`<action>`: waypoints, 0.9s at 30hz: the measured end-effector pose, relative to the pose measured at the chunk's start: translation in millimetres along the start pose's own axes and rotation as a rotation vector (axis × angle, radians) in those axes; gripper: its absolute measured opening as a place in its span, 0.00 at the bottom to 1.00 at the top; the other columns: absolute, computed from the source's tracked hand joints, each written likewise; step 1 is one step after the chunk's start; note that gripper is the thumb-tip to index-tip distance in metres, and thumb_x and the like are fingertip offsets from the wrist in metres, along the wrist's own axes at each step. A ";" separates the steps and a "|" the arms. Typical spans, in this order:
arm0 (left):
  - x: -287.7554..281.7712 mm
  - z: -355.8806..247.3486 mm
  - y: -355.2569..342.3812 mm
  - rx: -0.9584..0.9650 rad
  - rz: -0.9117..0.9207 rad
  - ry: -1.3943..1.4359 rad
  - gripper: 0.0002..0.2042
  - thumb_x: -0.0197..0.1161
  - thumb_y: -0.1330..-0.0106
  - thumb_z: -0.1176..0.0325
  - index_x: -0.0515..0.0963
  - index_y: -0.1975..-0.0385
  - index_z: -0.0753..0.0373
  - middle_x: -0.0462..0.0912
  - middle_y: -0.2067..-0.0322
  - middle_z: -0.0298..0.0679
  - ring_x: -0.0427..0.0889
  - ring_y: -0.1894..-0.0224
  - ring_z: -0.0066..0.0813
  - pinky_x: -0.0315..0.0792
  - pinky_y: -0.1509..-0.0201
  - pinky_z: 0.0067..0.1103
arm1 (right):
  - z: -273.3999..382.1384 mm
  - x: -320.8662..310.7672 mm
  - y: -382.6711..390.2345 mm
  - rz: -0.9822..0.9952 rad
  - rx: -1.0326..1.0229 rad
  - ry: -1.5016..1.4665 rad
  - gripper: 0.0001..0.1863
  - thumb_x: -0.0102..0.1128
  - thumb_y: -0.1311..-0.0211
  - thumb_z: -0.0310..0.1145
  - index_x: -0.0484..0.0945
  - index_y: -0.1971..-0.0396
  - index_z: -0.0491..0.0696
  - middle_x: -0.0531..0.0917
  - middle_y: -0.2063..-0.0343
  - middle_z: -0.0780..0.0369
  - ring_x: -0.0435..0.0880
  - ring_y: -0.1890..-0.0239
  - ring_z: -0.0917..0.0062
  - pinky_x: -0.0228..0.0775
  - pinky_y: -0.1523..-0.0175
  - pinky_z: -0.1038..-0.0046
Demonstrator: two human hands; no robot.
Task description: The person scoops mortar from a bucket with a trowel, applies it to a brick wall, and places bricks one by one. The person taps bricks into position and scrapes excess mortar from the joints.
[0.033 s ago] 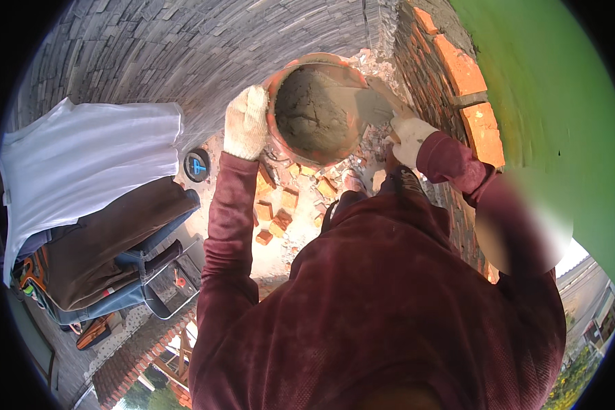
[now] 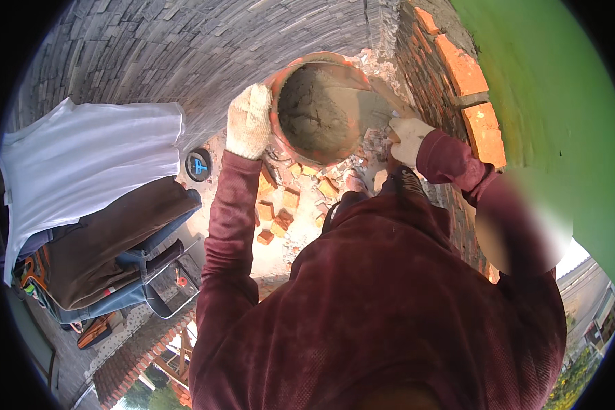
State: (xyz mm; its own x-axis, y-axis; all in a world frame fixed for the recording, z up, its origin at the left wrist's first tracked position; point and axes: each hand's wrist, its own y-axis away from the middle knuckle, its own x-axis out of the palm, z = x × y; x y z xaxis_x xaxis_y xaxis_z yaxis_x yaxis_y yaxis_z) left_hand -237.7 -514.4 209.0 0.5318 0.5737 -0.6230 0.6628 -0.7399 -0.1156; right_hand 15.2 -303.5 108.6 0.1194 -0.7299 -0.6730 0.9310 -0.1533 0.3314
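Note:
A round orange-red bucket [image 2: 277, 134] stands in the corner by the wall, with wet grey mortar [image 2: 311, 113] inside it. At its left rim, my left hand [image 2: 249, 121], in a whitish knit glove, is closed with the fingers bent against the edge. My right hand [image 2: 410, 140], gloved too, grips the handle of a trowel [image 2: 374, 109]. The grey blade lies over the bucket's right side, smeared with mortar, so its outline is hard to make out. The right fingers are partly hidden.
Broken brick pieces [image 2: 282, 219] litter the floor below the bucket. A rough brick wall with orange bricks [image 2: 484, 133] along its top runs at the right, beside green netting [image 2: 547, 102]. On the left hang a white cloth [image 2: 92, 150] and brown trousers [image 2: 109, 239]. A black round container [image 2: 198, 165] lies nearby.

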 end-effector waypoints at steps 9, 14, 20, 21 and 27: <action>-8.5 -16.8 -18.1 0.271 -0.035 -0.266 0.17 0.47 0.23 0.61 0.78 0.64 0.68 0.77 0.72 0.48 0.76 0.71 0.44 0.70 0.65 0.31 | 37.7 -2.4 -25.1 0.494 0.105 -0.635 0.12 0.64 0.48 0.36 0.79 0.69 0.44 0.81 0.85 0.60 0.79 0.87 0.75 0.68 0.82 0.70; -9.8 -11.4 7.6 0.008 -0.140 -0.095 0.27 0.44 0.19 0.49 0.80 0.60 0.69 0.81 0.70 0.36 0.75 0.69 0.23 0.71 0.63 0.23 | 64.5 -22.5 -17.1 0.602 0.038 -0.749 0.16 0.65 0.46 0.39 0.79 0.61 0.46 0.83 0.84 0.62 0.80 0.88 0.75 0.72 0.80 0.74; 20.8 24.4 46.0 -0.169 -0.235 0.145 0.21 0.48 0.20 0.54 0.79 0.58 0.68 0.81 0.66 0.36 0.76 0.64 0.21 0.72 0.59 0.20 | 76.4 -22.5 -26.0 0.567 0.047 -0.847 0.16 0.64 0.43 0.33 0.75 0.60 0.40 0.77 0.86 0.63 0.72 0.92 0.77 0.65 0.86 0.74; 23.4 24.7 51.9 -0.198 -0.249 0.132 0.20 0.48 0.20 0.55 0.79 0.58 0.68 0.82 0.65 0.36 0.76 0.64 0.22 0.72 0.58 0.21 | 73.2 -25.3 -18.4 0.567 0.082 -0.889 0.13 0.63 0.44 0.32 0.75 0.63 0.41 0.77 0.87 0.62 0.74 0.91 0.76 0.65 0.86 0.73; 56.0 56.4 53.9 -0.414 -0.417 0.500 0.21 0.46 0.19 0.52 0.76 0.65 0.64 0.79 0.67 0.31 0.72 0.66 0.20 0.71 0.59 0.21 | 18.7 -50.3 26.6 0.439 0.064 -1.090 0.11 0.61 0.42 0.32 0.78 0.64 0.42 0.75 0.88 0.64 0.74 0.90 0.77 0.63 0.84 0.75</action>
State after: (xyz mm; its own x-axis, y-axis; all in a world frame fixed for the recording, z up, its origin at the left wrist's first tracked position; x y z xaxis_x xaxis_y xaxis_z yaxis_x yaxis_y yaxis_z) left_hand -202.1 -542.0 124.2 0.3044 0.9396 -0.1564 0.9515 -0.2923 0.0957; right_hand 27.6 -283.3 163.6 0.0386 -0.9077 0.4178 0.8606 0.2426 0.4477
